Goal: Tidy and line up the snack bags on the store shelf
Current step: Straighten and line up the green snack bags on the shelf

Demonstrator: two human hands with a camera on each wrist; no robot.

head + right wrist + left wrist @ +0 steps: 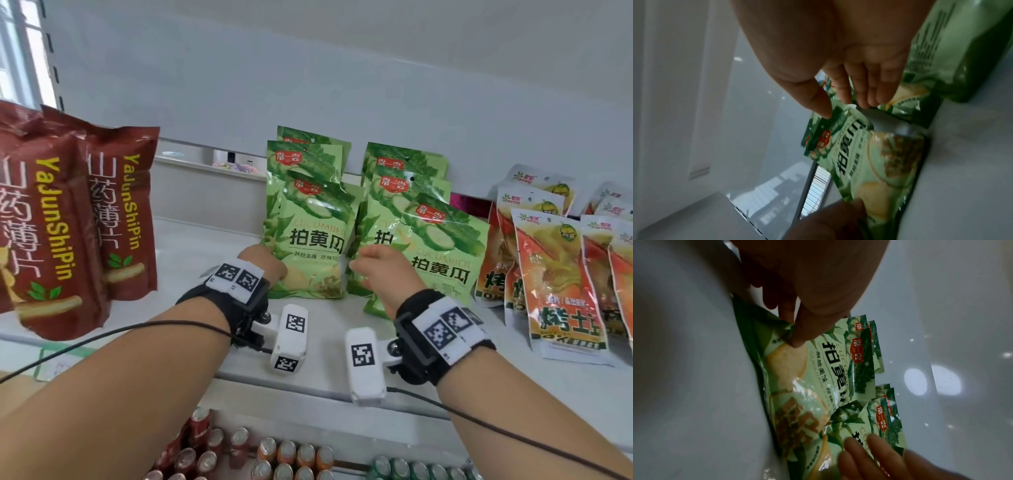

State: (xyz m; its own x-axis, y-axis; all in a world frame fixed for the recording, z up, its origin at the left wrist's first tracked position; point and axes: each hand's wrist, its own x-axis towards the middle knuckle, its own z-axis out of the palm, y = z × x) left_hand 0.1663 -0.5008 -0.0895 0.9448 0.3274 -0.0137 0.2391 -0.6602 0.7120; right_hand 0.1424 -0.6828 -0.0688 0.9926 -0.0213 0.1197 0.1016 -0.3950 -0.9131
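Note:
Two overlapping rows of green cucumber snack bags stand in the middle of the white shelf. My left hand pinches the left edge of the front bag of the left row; the left wrist view shows thumb and finger closed on that edge. My right hand sits between the two rows, at the left edge of the right row's front bag. Its fingers are straight and lie against the bags, and the thumb tip touches a bag's top. That hand's fingers rest flat on a green bag.
Dark red yam-chip bags stand close at the left. Orange potato-chip bags lean in rows at the right. The lower shelf holds drink cans. The shelf's white back wall rises behind the bags.

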